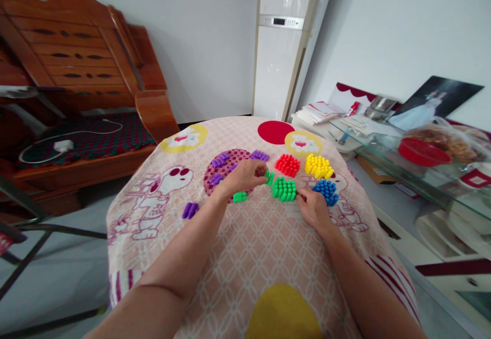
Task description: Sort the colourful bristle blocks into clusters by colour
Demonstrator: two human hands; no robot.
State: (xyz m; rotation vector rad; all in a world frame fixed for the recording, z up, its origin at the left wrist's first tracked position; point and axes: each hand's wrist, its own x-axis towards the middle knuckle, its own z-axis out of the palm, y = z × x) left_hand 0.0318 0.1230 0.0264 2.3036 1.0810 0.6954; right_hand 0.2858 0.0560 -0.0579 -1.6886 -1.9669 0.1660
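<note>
My left hand point(245, 174) is closed in a pinch on a small green toy piece point(269, 178), just left of a studded green block cluster point(284, 189). On the cluster's other side, my right hand point(313, 207) has its fingers drawn together, their tips at its right edge. A blue cluster point(326, 191) stands just beyond the right hand. Farther back are a red cluster point(287, 165) and a yellow cluster point(319, 166), both studded. Another green piece point(240, 197) lies below my left wrist. Purple pieces point(190, 210) are scattered to the left; one is partly hidden behind the left hand.
A patterned cloth covers the round table point(245, 257). On the right stands a glass-topped cabinet point(422, 175) bearing papers, a red bowl point(424, 152) and a photo point(433, 101). A wooden bench point(72, 68) is at left, a tall white air conditioner point(280, 68) behind.
</note>
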